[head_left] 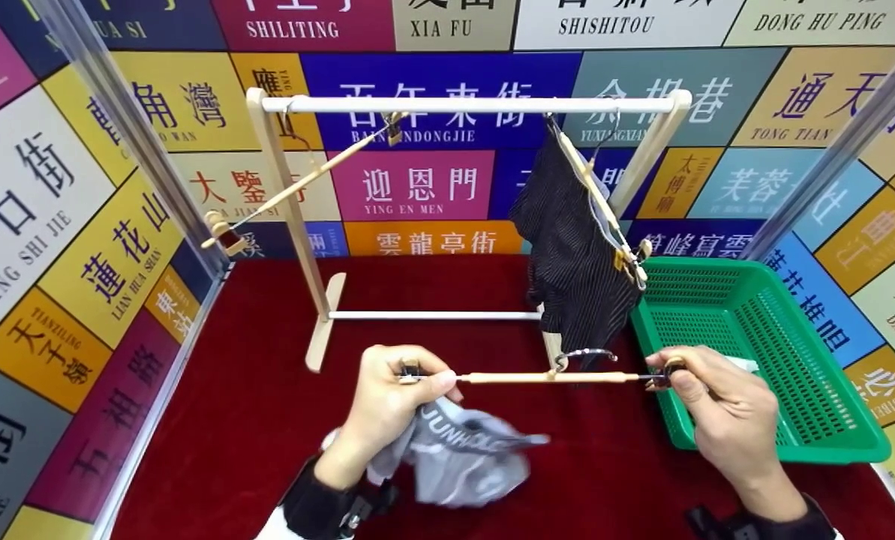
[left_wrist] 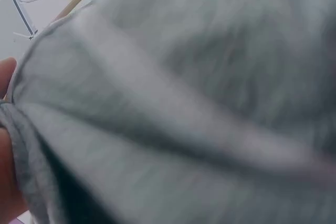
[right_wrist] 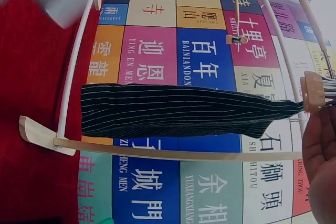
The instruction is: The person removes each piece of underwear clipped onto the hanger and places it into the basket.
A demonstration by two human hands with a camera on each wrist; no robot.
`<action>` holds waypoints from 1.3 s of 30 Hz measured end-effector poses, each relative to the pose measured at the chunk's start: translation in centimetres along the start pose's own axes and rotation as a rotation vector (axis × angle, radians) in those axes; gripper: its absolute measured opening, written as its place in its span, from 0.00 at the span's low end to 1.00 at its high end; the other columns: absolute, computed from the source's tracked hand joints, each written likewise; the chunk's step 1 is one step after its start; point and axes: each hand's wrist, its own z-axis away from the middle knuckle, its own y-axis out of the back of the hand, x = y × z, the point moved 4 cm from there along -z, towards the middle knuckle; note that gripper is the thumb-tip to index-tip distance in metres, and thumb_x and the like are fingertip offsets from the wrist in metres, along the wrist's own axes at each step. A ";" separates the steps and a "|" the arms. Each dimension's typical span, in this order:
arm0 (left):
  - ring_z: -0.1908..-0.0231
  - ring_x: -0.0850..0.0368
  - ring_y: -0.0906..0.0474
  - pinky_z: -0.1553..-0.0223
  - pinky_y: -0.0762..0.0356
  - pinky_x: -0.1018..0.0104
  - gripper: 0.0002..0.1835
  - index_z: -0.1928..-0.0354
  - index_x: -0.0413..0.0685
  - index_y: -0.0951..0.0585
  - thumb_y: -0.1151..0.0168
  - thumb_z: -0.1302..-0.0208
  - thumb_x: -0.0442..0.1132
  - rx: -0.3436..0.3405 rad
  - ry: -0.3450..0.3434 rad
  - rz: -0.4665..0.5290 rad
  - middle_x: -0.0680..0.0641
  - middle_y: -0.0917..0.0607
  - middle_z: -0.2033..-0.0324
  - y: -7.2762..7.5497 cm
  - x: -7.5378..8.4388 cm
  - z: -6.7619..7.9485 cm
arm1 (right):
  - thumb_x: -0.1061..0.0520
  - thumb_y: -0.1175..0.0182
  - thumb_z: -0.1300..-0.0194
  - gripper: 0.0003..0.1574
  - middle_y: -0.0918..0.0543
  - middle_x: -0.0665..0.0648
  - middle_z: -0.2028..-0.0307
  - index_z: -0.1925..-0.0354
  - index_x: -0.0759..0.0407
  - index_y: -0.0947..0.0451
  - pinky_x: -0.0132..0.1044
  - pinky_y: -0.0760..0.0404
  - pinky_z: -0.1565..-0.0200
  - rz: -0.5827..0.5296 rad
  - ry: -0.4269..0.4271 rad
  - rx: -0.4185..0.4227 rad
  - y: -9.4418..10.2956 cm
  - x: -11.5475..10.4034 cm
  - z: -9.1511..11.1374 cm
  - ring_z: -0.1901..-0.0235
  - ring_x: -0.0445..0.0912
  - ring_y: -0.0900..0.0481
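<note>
A wooden clip hanger [head_left: 590, 377] with a metal hook is held level between both hands in the head view. At its left end, my left hand [head_left: 394, 397] pinches the clip and the waistband of grey underwear [head_left: 470, 465] with lettering on the band. The underwear dangles below, blurred, and its grey cloth [left_wrist: 168, 103] fills most of the left wrist view. My right hand [head_left: 732, 412] grips the clip at the other end, with thumb and fingers around it. That hand's fingers [right_wrist: 321, 156] and a wooden clip [right_wrist: 313, 92] show at the right wrist view's edge.
Behind stands a wooden rack with a white top bar [head_left: 455, 105]. A bare clip hanger [head_left: 304, 184] hangs at its left, a black striped garment [head_left: 567, 240] on another at its right. A green basket [head_left: 815, 454] stands right, a small white item [head_left: 743, 364] inside.
</note>
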 end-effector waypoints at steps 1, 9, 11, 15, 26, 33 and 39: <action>0.78 0.63 0.14 0.75 0.18 0.74 0.04 0.74 0.23 0.16 0.33 0.43 0.20 -0.003 0.003 0.013 0.30 0.16 0.82 0.0 0.0 0.0 | 0.75 0.41 0.29 0.11 0.12 0.70 0.60 0.60 0.90 0.22 0.30 0.13 0.59 0.002 -0.002 0.001 0.0 0.0 0.0 0.57 0.47 0.12; 0.78 0.62 0.14 0.76 0.16 0.72 0.04 0.73 0.23 0.16 0.33 0.43 0.20 -0.002 0.009 0.012 0.30 0.16 0.82 -0.1 0.0 -0.1 | 0.76 0.42 0.29 0.13 0.12 0.66 0.58 0.52 0.91 0.25 0.29 0.14 0.54 -0.014 -0.043 0.016 0.4 0.2 0.4 0.54 0.47 0.12; 0.78 0.62 0.14 0.76 0.16 0.71 0.04 0.73 0.23 0.16 0.33 0.43 0.20 0.000 0.010 0.010 0.30 0.16 0.82 -0.1 0.0 -0.1 | 0.76 0.42 0.29 0.15 0.12 0.66 0.57 0.48 0.91 0.26 0.28 0.15 0.53 -0.001 -0.039 0.007 0.3 0.0 0.3 0.53 0.47 0.13; 0.78 0.62 0.14 0.76 0.16 0.71 0.04 0.73 0.23 0.16 0.33 0.43 0.21 -0.004 0.019 0.009 0.30 0.16 0.82 -0.2 -0.1 0.0 | 0.74 0.42 0.29 0.19 0.13 0.65 0.55 0.44 0.88 0.27 0.27 0.18 0.50 0.063 -0.008 -0.011 0.1 -0.8 -0.1 0.52 0.46 0.15; 0.78 0.62 0.14 0.76 0.15 0.69 0.04 0.73 0.25 0.15 0.32 0.41 0.22 -0.024 0.006 -0.019 0.33 0.15 0.81 -0.7 -0.2 0.0 | 0.52 0.28 0.31 0.24 0.11 0.68 0.61 0.61 0.77 0.15 0.34 0.25 0.44 0.322 0.221 -0.053 -1.7 -3.0 -2.4 0.53 0.49 0.17; 0.78 0.61 0.14 0.76 0.16 0.69 0.04 0.73 0.26 0.15 0.31 0.41 0.22 -0.035 0.012 -0.038 0.34 0.14 0.81 -1.1 -0.2 -0.1 | 0.48 0.29 0.30 0.24 0.12 0.66 0.65 0.63 0.72 0.13 0.30 0.25 0.48 0.416 0.258 -0.122 -2.3 -3.1 -2.7 0.60 0.51 0.18; 0.78 0.61 0.14 0.76 0.16 0.70 0.05 0.74 0.28 0.14 0.31 0.41 0.23 -0.046 0.032 -0.060 0.35 0.14 0.81 -1.5 -0.3 -0.2 | 0.46 0.30 0.30 0.23 0.12 0.58 0.73 0.69 0.66 0.11 0.31 0.25 0.55 0.502 0.342 -0.159 -2.7 -2.9 -2.5 0.71 0.51 0.20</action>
